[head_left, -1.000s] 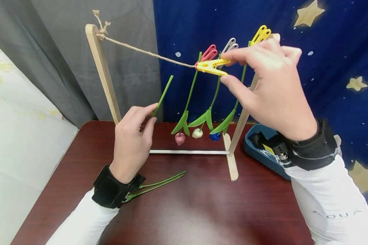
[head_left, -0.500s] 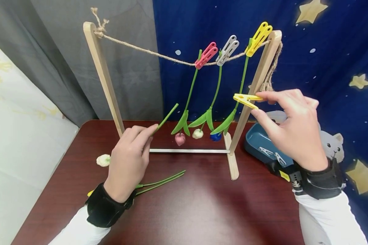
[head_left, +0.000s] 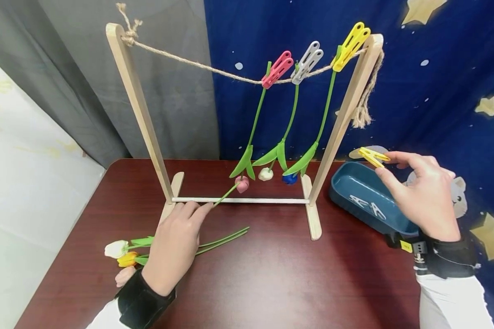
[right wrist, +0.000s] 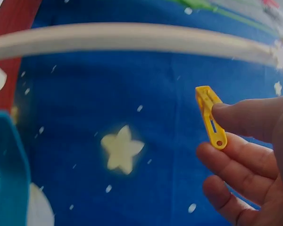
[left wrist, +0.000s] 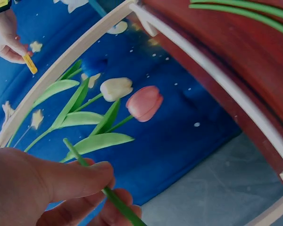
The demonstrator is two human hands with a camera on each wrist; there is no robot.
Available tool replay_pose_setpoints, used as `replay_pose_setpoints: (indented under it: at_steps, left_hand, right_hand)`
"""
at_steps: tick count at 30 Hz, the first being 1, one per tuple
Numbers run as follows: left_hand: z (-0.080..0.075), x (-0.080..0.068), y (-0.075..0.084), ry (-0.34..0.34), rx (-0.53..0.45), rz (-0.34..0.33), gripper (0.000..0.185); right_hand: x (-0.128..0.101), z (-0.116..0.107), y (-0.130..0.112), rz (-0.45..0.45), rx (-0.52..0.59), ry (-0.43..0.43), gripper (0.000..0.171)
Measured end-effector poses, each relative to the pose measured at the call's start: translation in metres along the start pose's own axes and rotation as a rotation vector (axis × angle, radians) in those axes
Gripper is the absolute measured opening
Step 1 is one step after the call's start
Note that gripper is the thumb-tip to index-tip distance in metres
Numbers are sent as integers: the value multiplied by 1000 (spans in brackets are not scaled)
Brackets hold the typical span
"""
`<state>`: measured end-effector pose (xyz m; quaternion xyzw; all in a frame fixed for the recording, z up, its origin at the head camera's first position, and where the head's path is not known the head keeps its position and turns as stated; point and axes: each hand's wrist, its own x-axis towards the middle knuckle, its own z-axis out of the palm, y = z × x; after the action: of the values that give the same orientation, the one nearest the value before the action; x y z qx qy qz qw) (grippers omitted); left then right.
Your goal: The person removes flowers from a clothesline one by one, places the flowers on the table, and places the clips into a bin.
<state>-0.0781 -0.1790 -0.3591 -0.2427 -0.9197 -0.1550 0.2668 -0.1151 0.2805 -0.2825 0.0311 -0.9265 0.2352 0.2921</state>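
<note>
My left hand (head_left: 177,246) pinches a green tulip stem (left wrist: 115,202) between thumb and fingers, low in front of the wooden rack. A white tulip head (head_left: 116,249) shows left of that hand, its stem running behind the hand. My right hand (head_left: 426,196) pinches a yellow clothespin (head_left: 372,156) above the blue tray, away from the rope. Three tulips hang head-down from the rope (head_left: 197,65): a pink one (head_left: 242,184) by a pink clothespin (head_left: 277,69), a white one (head_left: 265,174) by a grey clothespin (head_left: 307,63), and a blue one (head_left: 290,178) by another yellow clothespin (head_left: 351,47).
The rack's left post (head_left: 142,114) and right post (head_left: 346,119) are joined by a low white bar (head_left: 247,200). A yellow tulip (head_left: 127,259) and a pale pink tulip (head_left: 125,276) lie at the table's left. The blue tray (head_left: 350,214) holds white clothespins (head_left: 376,210).
My right hand has drawn back from the rope, down and right over the tray, with the yellow clothespin. My left hand has lowered the tulip stem toward the table.
</note>
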Motion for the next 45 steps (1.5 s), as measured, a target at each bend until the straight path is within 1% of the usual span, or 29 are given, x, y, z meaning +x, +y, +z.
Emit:
replay_pose_setpoints:
  at_steps: [4,8,13,15,17,20,22,26,32,40,45]
  left_hand:
    - [7,-10,0,-51,34,-1,44]
    - [17,-19,3,-102,60,9,44]
    - [31,-28,8,-167,85,17,41]
    - [37,-31,9,-195,101,22,38]
    - [42,-34,10,-222,113,28,36]
    - [50,-39,10,-244,130,43,28]
    - [55,-41,10,-248,141,48,22]
    - [65,-46,8,-256,149,51,14]
    - [77,-50,5,-281,151,62,15]
    - [83,-54,3,-292,155,82,14]
    - [84,-55,3,-314,172,89,14]
  right_hand:
    - [0,3,23,54,-36,-80,37]
    - [-1,12,49,96,-107,-178,39]
    - [-7,19,85,202,-215,-289,44]
    - [-10,20,97,260,-245,-336,45]
    - [-14,22,109,296,-262,-376,44]
    - [-20,24,123,326,-268,-421,40]
    - [-24,26,130,333,-280,-441,40]
    - [-30,30,140,342,-296,-458,37]
    - [-35,35,145,359,-319,-465,31]
    - [-38,39,148,402,-347,-518,28]
    - [-39,42,147,423,-358,-552,29]
